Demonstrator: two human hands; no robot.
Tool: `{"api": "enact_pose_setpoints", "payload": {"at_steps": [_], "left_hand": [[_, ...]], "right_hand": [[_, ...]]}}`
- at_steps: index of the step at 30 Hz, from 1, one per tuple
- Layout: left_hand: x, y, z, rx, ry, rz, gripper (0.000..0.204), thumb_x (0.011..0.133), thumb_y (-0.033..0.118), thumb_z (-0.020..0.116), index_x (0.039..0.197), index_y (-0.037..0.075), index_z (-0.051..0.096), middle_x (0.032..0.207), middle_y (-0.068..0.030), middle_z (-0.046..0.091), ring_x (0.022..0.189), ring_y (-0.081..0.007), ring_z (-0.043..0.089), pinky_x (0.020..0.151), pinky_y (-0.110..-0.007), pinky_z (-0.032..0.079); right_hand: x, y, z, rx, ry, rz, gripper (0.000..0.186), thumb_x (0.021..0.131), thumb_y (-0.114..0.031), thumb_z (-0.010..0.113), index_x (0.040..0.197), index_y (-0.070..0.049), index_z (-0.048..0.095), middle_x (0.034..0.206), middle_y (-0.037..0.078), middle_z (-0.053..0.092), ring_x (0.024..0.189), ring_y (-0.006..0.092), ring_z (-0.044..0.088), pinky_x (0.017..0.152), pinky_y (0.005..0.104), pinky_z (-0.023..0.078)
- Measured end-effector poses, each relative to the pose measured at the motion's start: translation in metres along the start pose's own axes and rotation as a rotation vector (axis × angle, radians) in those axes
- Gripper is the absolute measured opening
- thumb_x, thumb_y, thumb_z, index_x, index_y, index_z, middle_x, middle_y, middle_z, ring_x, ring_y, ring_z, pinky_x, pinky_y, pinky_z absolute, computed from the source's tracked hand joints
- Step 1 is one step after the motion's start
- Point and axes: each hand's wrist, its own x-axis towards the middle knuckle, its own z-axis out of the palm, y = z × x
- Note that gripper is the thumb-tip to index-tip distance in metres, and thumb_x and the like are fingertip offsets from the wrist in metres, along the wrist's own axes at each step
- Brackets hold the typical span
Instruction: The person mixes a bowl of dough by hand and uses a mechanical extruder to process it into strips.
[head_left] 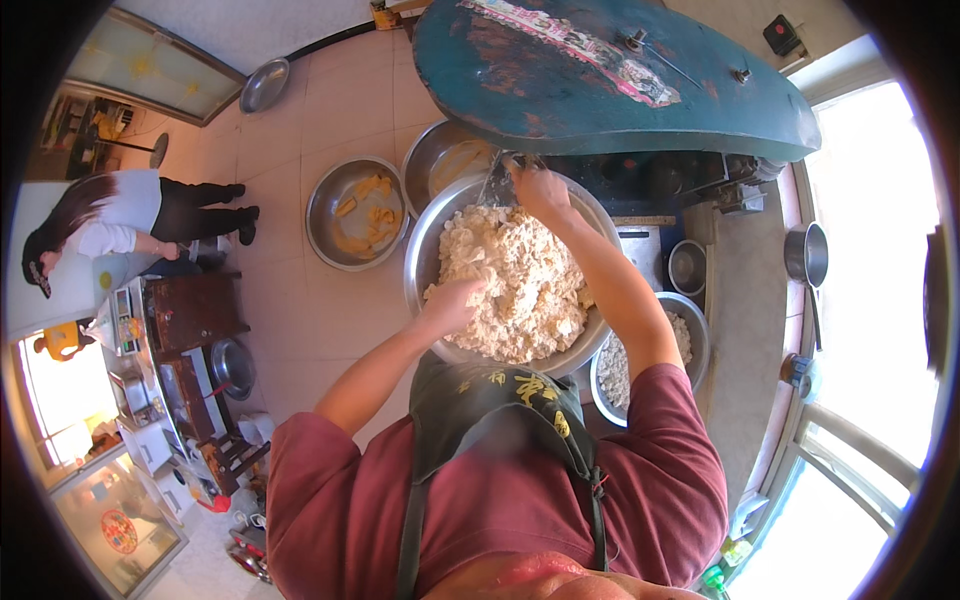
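A wide steel bowl in front of me is heaped with pale, crumbly dough. My left hand reaches over the bowl's left side and is closed on some of the dough, its fingertips partly sunk in it. At the bowl's far edge, beneath the green machine, is my right hand, its fingers curled. What it grips there is not clear; a shiny, metal-looking piece is beside its fingers.
Two steel bowls, one nearer and one farther, hold yellowish strips on the tiled floor. At right are another bowl with pale crumbs, a small pot and a saucepan. A person stands at left by a cluttered table.
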Motion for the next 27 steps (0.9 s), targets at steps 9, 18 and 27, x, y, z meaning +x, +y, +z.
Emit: {"api": "enact_pose_setpoints", "payload": {"at_steps": [9,18,27], "left_hand": [[0.077,0.052,-0.045,-0.152,0.116,-0.123,0.082,0.075,0.048,0.082,0.127,-0.005,0.047,0.114,-0.0245,0.065,0.095,-0.0282,0.069,0.080,-0.038,0.057],[0.206,0.023,-0.027,0.055,0.366,-0.009,0.064,0.078,0.013,0.074,0.133,-0.003,0.047,0.125,-0.0239,0.054,0.109,-0.0354,0.060,0.092,-0.040,0.052],[0.098,0.018,-0.032,-0.192,0.205,-0.001,0.030,0.092,0.006,0.056,0.122,0.007,0.058,0.128,-0.0206,0.056,0.114,-0.0339,0.059,0.096,-0.039,0.050]], "right_hand": [[-0.057,0.050,-0.002,0.086,0.192,-0.055,0.048,0.098,-0.043,0.051,0.089,0.002,0.069,0.077,0.025,0.069,0.074,0.0406,0.069,0.065,0.0494,0.056],[-0.067,0.042,-0.021,0.129,0.119,-0.006,0.040,0.097,-0.035,0.055,0.108,0.001,0.067,0.084,0.029,0.068,0.077,0.0448,0.067,0.068,0.0526,0.053],[-0.026,0.022,-0.018,0.087,0.113,-0.025,0.051,0.099,-0.040,0.044,0.085,0.002,0.069,0.085,0.028,0.068,0.080,0.0437,0.068,0.073,0.0532,0.054]]}}
